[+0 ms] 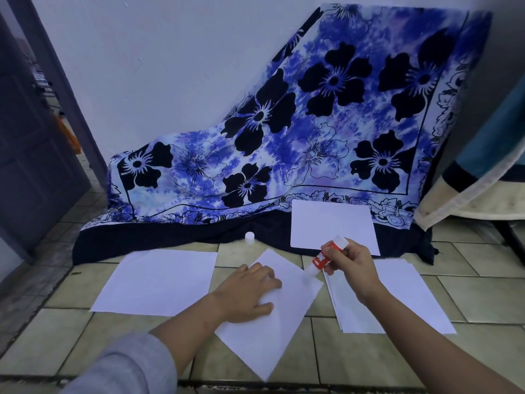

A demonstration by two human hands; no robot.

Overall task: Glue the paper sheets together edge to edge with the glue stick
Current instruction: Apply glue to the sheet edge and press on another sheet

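Observation:
A white paper sheet (272, 336) lies turned like a diamond on the tiled floor in front of me. My left hand (247, 291) presses flat on it, fingers spread. My right hand (352, 268) grips a red and white glue stick (324, 257), tilted with its tip down at the sheet's upper right edge. Another sheet (159, 280) lies to the left. A small stack of sheets (412, 300) lies to the right, partly under my right forearm. One more sheet (332, 223) rests farther back on the cloth's dark hem. The white glue cap (249, 238) stands upright behind the sheets.
A blue floral cloth (312, 132) drapes over something against the white wall, its dark hem spread on the floor tiles (369, 356). A dark door (31, 155) stands open at the left. Bedding (483, 177) hangs at the right edge.

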